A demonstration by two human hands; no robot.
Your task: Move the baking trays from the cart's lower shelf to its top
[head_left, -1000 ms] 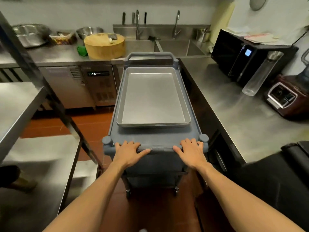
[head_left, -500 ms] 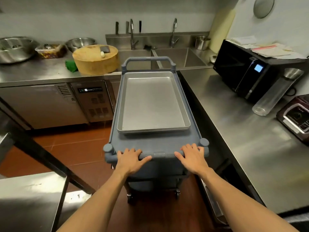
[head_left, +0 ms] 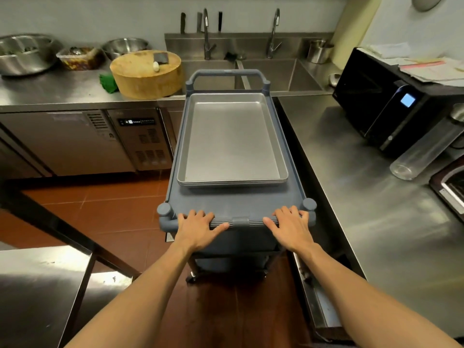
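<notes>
A stack of silver baking trays lies on the top of the grey cart, toward its far end. My left hand grips the left part of the cart's near handle. My right hand grips the right part of the same handle. The lower shelf is hidden under the cart's top and my arms.
A steel counter runs along the cart's right side with a black oven and a clear cylinder. Ahead are a double sink, a round wooden block and under-counter fridges. A steel shelf stands at my left.
The cart and I have moved forward toward the sink. The steel rack on the left has slid back out of most of the view. Both hands stay on the handle.
</notes>
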